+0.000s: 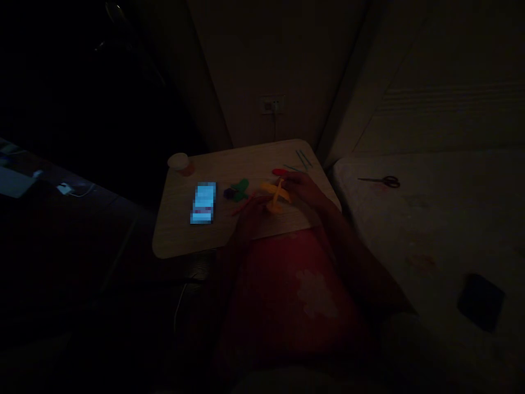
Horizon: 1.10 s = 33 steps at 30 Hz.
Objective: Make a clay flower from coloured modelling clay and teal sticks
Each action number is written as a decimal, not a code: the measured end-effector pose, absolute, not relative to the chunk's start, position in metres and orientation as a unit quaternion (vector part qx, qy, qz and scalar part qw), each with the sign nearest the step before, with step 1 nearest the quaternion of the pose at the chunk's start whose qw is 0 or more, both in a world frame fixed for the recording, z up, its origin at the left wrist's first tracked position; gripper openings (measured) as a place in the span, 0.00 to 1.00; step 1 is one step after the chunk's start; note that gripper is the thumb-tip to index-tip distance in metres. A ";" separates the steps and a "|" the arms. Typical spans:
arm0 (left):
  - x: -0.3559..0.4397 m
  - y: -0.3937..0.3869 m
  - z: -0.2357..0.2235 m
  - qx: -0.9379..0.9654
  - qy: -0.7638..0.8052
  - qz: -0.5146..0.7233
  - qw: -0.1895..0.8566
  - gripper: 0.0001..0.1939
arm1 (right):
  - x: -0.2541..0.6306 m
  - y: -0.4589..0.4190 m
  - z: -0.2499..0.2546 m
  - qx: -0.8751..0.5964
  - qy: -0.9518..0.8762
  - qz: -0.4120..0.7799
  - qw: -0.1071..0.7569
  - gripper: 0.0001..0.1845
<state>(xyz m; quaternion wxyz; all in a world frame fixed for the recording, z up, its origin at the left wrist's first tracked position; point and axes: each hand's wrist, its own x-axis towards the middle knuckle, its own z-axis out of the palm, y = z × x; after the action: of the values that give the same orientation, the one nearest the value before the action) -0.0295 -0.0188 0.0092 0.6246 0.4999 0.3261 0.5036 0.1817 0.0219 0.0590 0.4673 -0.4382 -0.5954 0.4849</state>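
In dim light, both my hands work over a small wooden table (180,235). A yellow plane-shaped piece (277,192), with a long body and crosswise wings, is held between them. My right hand (302,187) pinches its far end, close to a red rounded piece (279,172). Closed at the piece's near end is my left hand (253,210), its fingertips partly lost in the dark. Thin red sticks (243,207) lie beside the left hand. Farther left is a green shape (240,190) with a dark purple lump (228,193) against it.
A lit phone (203,202) lies on the table's left side, with a paper cup (179,163) behind it. Several thin bluish sticks (303,159) rest at the back right. Scissors (383,181) and a dark blue object (480,302) lie on the pale surface to the right.
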 end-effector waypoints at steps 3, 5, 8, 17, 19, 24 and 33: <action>-0.033 -0.021 0.011 0.487 0.386 0.590 0.515 0.16 | 0.183 0.024 0.056 -0.437 -0.625 0.483 0.430 0.11; -0.034 -0.022 0.012 0.457 0.424 0.632 0.461 0.11 | 0.184 0.027 0.054 -0.451 -0.659 0.459 0.390 0.12; -0.034 -0.024 0.012 0.441 0.436 0.640 0.454 0.09 | 0.185 0.033 0.048 -0.490 -0.708 0.382 0.335 0.11; -0.032 -0.026 0.018 0.469 0.458 0.610 0.445 0.09 | 0.182 0.038 0.039 -0.526 -0.731 0.288 0.324 0.15; -0.033 -0.026 0.019 0.480 0.459 0.606 0.437 0.08 | 0.182 0.037 0.039 -0.532 -0.735 0.276 0.317 0.15; -0.033 -0.027 0.017 0.496 0.483 0.576 0.435 0.06 | 0.188 0.036 0.039 -0.532 -0.725 0.278 0.339 0.15; -0.033 -0.023 0.012 0.550 0.466 0.564 0.403 0.08 | 0.206 0.026 0.034 -0.530 -0.663 0.238 0.473 0.10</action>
<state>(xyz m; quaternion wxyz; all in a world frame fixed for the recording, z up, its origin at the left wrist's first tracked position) -0.0327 -0.0229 0.0117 0.4030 0.5496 0.4661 0.5642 0.2061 0.0258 0.0335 0.4725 -0.5299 -0.6630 0.2375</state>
